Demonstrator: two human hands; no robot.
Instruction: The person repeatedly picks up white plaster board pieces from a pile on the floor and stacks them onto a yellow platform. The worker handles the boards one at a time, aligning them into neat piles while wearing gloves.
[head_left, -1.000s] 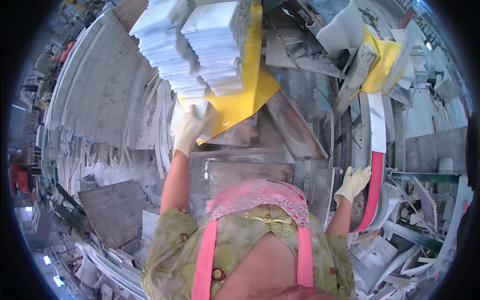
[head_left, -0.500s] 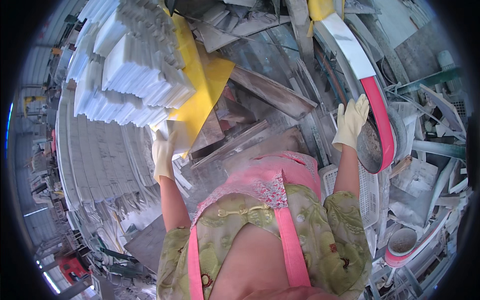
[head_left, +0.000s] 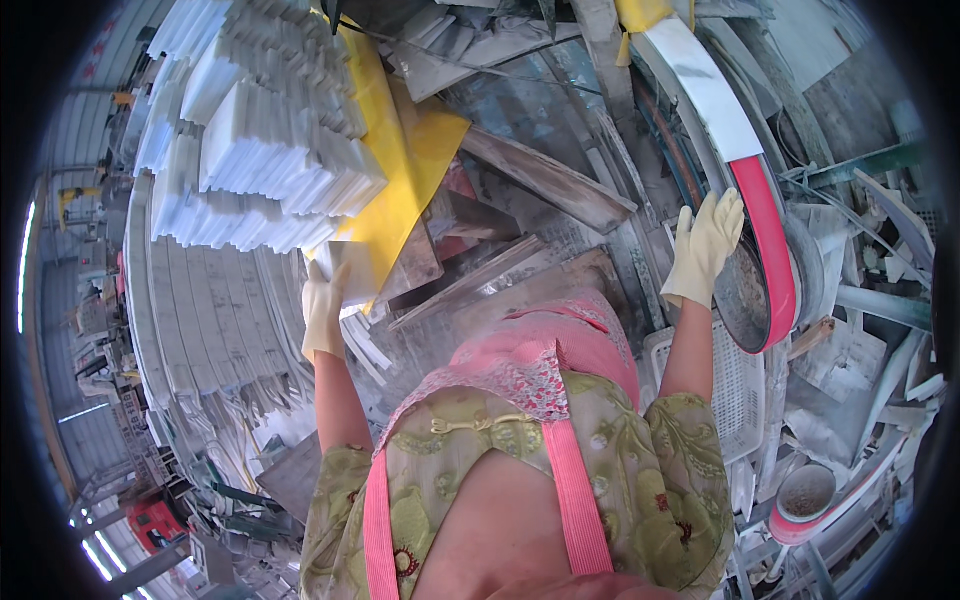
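Observation:
My left hand (head_left: 325,308), in a cream glove, grips a white stone tile (head_left: 345,272) at the lower edge of a tall stack of white tiles (head_left: 255,150). The stack rests on a yellow sheet (head_left: 400,180). My right hand (head_left: 706,245), also gloved, is spread flat with fingers apart against the round machine guard with a red and white rim (head_left: 765,215). It holds nothing.
Grey stone slabs (head_left: 545,180) and offcuts lie between the two hands. A white perforated crate (head_left: 735,385) sits by my right arm. Rows of long white strips (head_left: 200,320) lie at the left. A round dusty bowl (head_left: 805,490) is at the lower right.
The view has swung, so the tile stack sits further left. My right hand rose from the lower guard rim onto the disc. My left hand stays at the stack's bottom.

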